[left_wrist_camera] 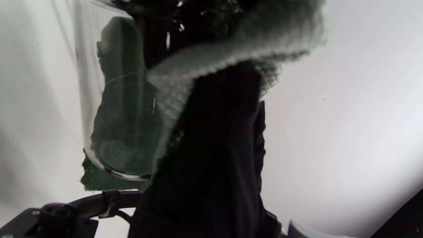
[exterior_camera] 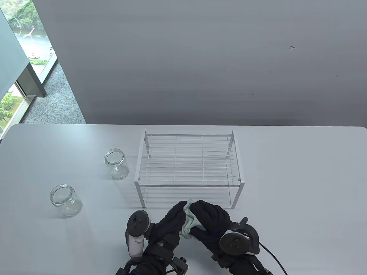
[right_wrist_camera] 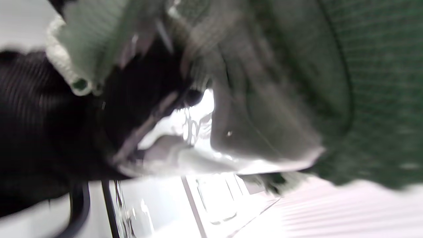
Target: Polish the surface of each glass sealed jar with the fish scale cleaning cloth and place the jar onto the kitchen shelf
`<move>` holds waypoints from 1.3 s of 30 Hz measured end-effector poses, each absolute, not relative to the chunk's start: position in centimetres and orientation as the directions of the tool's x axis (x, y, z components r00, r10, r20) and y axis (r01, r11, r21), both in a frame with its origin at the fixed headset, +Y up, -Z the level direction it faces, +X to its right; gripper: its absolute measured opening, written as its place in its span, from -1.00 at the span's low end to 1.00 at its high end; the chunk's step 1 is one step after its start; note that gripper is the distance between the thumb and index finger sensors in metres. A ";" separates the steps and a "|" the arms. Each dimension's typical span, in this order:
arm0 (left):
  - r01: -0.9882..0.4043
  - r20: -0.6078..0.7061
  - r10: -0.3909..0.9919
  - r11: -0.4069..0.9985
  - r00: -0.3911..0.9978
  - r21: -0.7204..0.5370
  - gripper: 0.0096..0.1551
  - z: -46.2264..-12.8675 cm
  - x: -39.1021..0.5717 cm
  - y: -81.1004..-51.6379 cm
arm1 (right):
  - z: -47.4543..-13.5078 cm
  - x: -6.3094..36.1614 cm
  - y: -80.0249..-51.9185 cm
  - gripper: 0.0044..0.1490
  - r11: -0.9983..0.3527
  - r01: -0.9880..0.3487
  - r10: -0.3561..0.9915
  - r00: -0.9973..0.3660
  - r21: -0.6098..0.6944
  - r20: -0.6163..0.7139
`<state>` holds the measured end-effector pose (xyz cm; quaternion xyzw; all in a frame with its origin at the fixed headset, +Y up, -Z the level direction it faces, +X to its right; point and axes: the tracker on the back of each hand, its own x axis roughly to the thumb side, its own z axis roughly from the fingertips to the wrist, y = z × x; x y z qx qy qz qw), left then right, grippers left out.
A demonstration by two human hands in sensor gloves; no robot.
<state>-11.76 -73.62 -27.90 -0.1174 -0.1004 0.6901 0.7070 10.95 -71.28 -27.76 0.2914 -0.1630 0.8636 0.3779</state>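
Both gloved hands meet just in front of the white wire shelf (exterior_camera: 189,160). My left hand (exterior_camera: 172,222) grips a glass jar (left_wrist_camera: 115,109), which is hidden between the hands in the table view. My right hand (exterior_camera: 210,222) holds the pale green cleaning cloth (exterior_camera: 189,222) wrapped against that jar. The left wrist view shows the clear jar with the cloth (left_wrist_camera: 231,43) draped over it. The right wrist view is blurred, with the cloth (right_wrist_camera: 330,82) over the jar's glass (right_wrist_camera: 205,145). Two more open glass jars (exterior_camera: 116,163) (exterior_camera: 65,200) stand on the table to the left.
The white table (exterior_camera: 301,186) runs to a grey wall at the back. The shelf's top rack holds nothing. A window and carpeted floor lie beyond the table's far left corner.
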 end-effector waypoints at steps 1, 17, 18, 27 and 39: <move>-0.951 -0.029 0.999 0.007 0.017 -0.308 -0.34 -27.9 -11.8 -73.6 | -28.0 11.4 -71.5 -0.21 -0.623 -0.781 0.618 -0.517 -0.032 0.593; -0.955 0.005 0.999 -0.045 -0.049 -0.294 -0.39 -30.2 -12.3 -73.5 | -26.7 9.9 -69.5 -0.14 -0.821 -0.547 0.274 -0.625 -0.160 0.731; -0.955 0.059 0.998 -0.003 -0.021 -0.295 -0.39 -30.1 -12.1 -73.5 | -26.6 9.6 -69.4 -0.12 -0.833 -0.527 0.252 -0.633 -0.169 0.732; -0.956 0.208 0.978 0.075 0.015 -0.284 -0.38 -28.8 -12.2 -73.1 | -29.0 11.1 -71.5 -0.28 -0.458 -0.888 0.774 -0.372 0.046 0.513; -0.942 0.088 0.960 -0.238 -0.264 -0.235 -0.41 -28.3 -13.0 -74.5 | -28.8 11.4 -75.3 0.19 0.132 -0.980 0.949 0.167 0.148 0.266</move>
